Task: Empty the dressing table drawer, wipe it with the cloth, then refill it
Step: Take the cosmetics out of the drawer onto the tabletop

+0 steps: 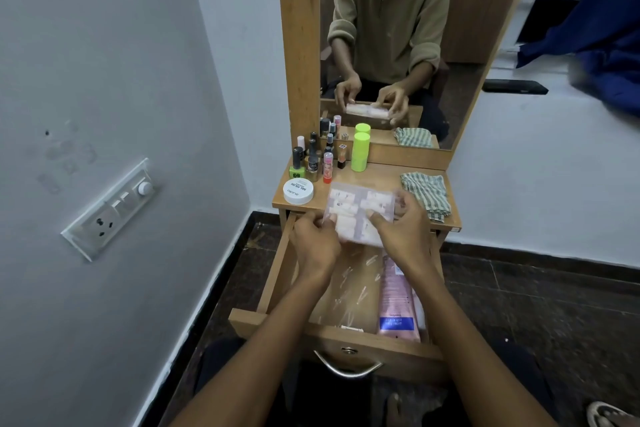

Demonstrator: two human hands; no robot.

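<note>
at the centre of the frame, over the back of the open drawer (277,274), both hands pinch one clear packet (358,215) of pale press-on nails. the left hand (317,246) has its thumb and curled fingers on the packet's lower left edge; the right hand (403,232) grips the lower right edge, with fingertips wrapped round behind. the packet hangs above the drawer and reaches over the front lip of the table top (381,177), resting on neither as far as i can tell.

judging by its look, the packet is light, thin and a bit floppy, with slick film, so a pinch at two edges suits it; squeezing the middle could bend or pop the small nails loose.

further out, lower in the frame, a pink tube (396,302) lies along the drawer's right side beside crinkled clear wrap (349,288), so emptying is not done. above centre, on the table top, stand nail polish bottles (313,159), a green canister (360,152) and a white jar (298,191). the striped cloth (427,196) lies at right of centre, unused.
</note>
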